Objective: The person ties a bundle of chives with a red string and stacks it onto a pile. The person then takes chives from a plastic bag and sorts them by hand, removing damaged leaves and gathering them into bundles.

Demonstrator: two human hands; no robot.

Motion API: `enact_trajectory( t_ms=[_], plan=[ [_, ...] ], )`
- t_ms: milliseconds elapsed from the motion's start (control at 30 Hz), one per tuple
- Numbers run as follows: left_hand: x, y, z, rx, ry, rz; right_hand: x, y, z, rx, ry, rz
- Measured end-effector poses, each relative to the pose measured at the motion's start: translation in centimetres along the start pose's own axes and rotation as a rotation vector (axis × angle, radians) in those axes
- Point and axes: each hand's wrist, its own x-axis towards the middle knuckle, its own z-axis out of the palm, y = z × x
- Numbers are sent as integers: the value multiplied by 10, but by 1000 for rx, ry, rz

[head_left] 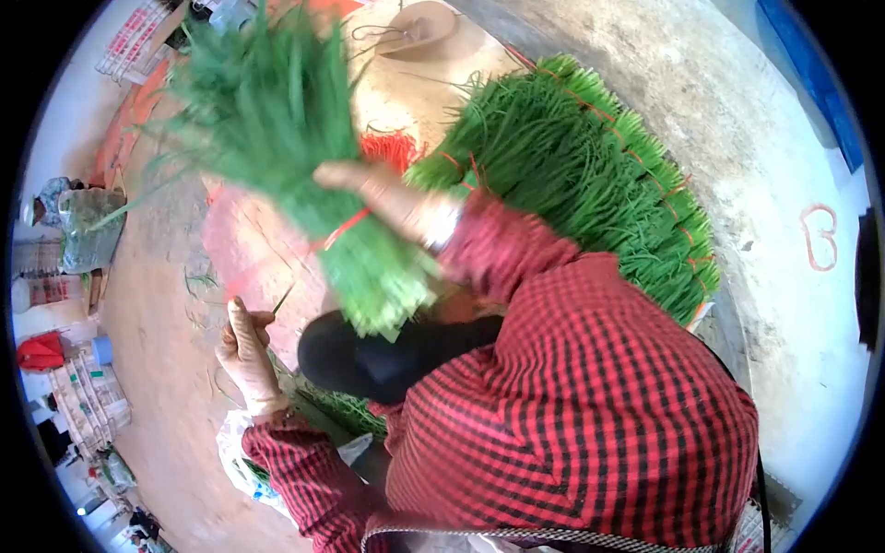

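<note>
My right hand [387, 198] is closed around a thick bunch of chives [286, 129], blurred by motion. Its green tips point to the upper left, and the pale cut ends [392, 300] hang over my dark-clothed knee [346, 355]. A red tie [346, 230] circles the bunch near those ends. Lower down, my left hand [247, 355] is closed in a pinch; a blurred red strand runs from its fingertips toward the bunch. Close to those fingers shows a thin dark stem [284, 297]. Behind my right hand lies a heap of red ties [392, 147].
Several tied chive bunches [572, 184] stand in a row beside my right arm. More loose greens [341, 410] and a white plastic bag [241, 461] are by my left forearm. A beige hat-like thing [419, 29] lies at the top. Crates [90, 396] line the far left.
</note>
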Motion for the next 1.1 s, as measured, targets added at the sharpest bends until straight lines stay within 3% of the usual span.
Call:
enact_trajectory(
  t_ms=[133,267,333,400,467,500,567,633,700,767,833,867,933,1000,1033,1067,1100],
  plan=[
    [-21,-40,-4,1,72,-135,-67,-46,-131,-465,458,79],
    [-42,-143,-52,-38,66,-362,-186,-81,-248,-912,1335,25],
    [-59,-182,-71,-175,40,-553,-260,-73,-317,-985,1516,-148],
    [-79,-214,-85,-276,21,-647,-336,-55,-362,-929,1743,-17],
    [-92,-240,-93,-377,7,-735,-369,-28,-336,-836,1841,91],
    [-97,-252,-95,-447,79,-791,-362,-12,-290,-645,1839,75],
    [-108,-259,-99,-549,171,-827,-370,31,-279,-603,1792,618],
    [-110,-232,-88,-494,183,-842,-356,107,-287,-761,1436,1138],
    [-111,-225,-84,-436,194,-856,-333,173,-297,-886,1193,1337],
    [-108,-239,-91,-465,57,-832,-318,188,-292,-880,1264,1420],
    [-111,-236,-89,-469,29,-786,-324,164,-298,-702,975,1483],
    [-114,-235,-82,-492,5,-733,-329,169,-308,-709,970,1481],
    [-119,-211,-69,-473,107,-795,-347,180,-299,-491,1285,1212],
    [-121,-220,-68,-506,71,-765,-352,176,-307,-386,1232,1262],
    [-120,-222,-65,-426,-97,-565,-349,184,-309,-499,1052,1322],
    [-119,-223,-64,-431,-103,-555,-345,190,-312,-474,1143,1383],
    [-120,-206,-58,-464,30,-666,-324,173,-293,-446,1238,1438]
  ],
)
